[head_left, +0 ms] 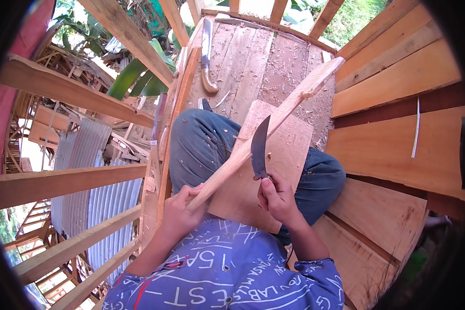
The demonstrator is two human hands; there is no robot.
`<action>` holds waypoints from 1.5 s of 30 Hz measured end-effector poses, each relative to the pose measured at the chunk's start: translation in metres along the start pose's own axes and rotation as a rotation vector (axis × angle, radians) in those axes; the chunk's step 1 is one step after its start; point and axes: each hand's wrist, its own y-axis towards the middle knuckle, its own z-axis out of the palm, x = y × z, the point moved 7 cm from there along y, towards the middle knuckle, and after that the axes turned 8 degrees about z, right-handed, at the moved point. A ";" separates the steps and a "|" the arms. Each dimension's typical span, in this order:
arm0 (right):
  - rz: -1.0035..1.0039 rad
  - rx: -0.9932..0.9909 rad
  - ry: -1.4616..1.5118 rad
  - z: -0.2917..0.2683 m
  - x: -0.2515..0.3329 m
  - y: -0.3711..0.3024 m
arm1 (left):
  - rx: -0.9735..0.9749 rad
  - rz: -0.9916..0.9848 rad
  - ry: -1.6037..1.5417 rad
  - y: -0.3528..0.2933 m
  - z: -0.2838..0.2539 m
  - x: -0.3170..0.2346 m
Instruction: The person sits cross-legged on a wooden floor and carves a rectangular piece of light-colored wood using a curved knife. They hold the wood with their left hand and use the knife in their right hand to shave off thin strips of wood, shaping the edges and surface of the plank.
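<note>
Across my lap lies a flat wooden board point(232, 191), and over it slants a long pale piece of wood point(279, 114) with a rough, partly carved far end. My left hand point(183, 209) is closed around the near end of that piece. In my right hand point(278, 199) is a knife point(260, 150) with a dark curved blade, its tip pointing away from me. The blade lies against or just over the right side of the wood; I cannot tell if it touches. My right fingers wrap round the handle and mostly hide it.
A machete point(207, 57) with a wooden handle lies on the plank floor point(243, 62) ahead, among scattered shavings. Board walls point(398, 150) stand close on the right. Wooden rails point(72, 183) line the left, with corrugated metal sheets point(80, 175) below and beyond them.
</note>
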 end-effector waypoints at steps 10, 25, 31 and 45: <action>-0.498 0.065 -0.461 0.022 0.016 -0.030 | -0.003 0.001 0.050 -0.009 -0.004 -0.010; -0.299 -0.028 -0.008 -0.008 0.049 -0.055 | 0.046 0.010 -0.035 -0.028 -0.037 -0.012; -0.200 -0.090 -0.029 -0.014 0.078 -0.040 | 0.109 -0.064 0.009 -0.033 -0.035 -0.002; -0.261 0.061 0.059 -0.003 0.058 0.002 | 0.144 -0.013 0.112 -0.019 -0.031 -0.002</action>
